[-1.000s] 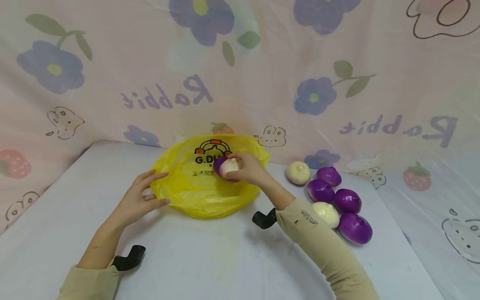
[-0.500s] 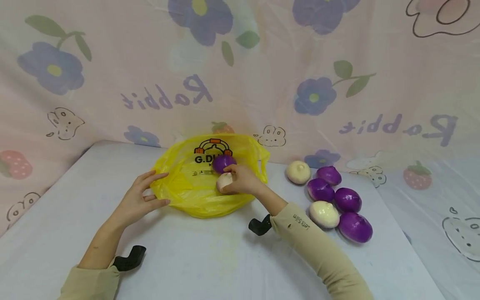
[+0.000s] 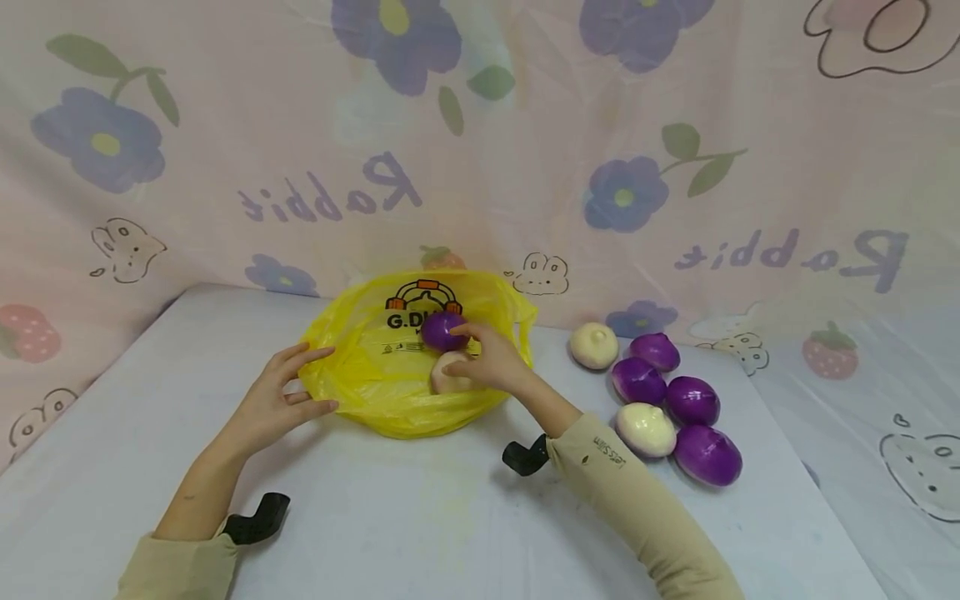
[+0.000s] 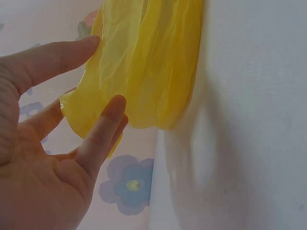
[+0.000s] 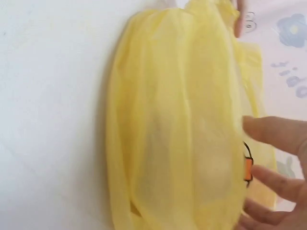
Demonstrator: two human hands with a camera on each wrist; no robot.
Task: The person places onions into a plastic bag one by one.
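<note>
A yellow plastic bag (image 3: 405,412) lies on its side, its mouth facing the person. The left hand (image 3: 273,392) touches its left rim with spread fingers, as the left wrist view also shows. Inside the bag, a purple onion (image 3: 442,332) lies behind a pale onion (image 3: 444,375). The right hand (image 3: 491,360) reaches into the mouth, fingertips right at the purple onion and thumb over the pale one. In the right wrist view, the right hand's fingers (image 5: 276,132) are spread beside the bag wall, which hides the onions.
To the right on the white table (image 3: 420,533) sits a group of onions: a pale one (image 3: 594,346) at the back, another pale one (image 3: 647,430) nearer, and several purple ones (image 3: 693,402). A patterned cloth (image 3: 480,167) hangs behind the table.
The right hand has lowered the pale onion to the front of the bag's inside and loosened its fingers from it. The purple onion has come into fuller view. The left hand stays put.
</note>
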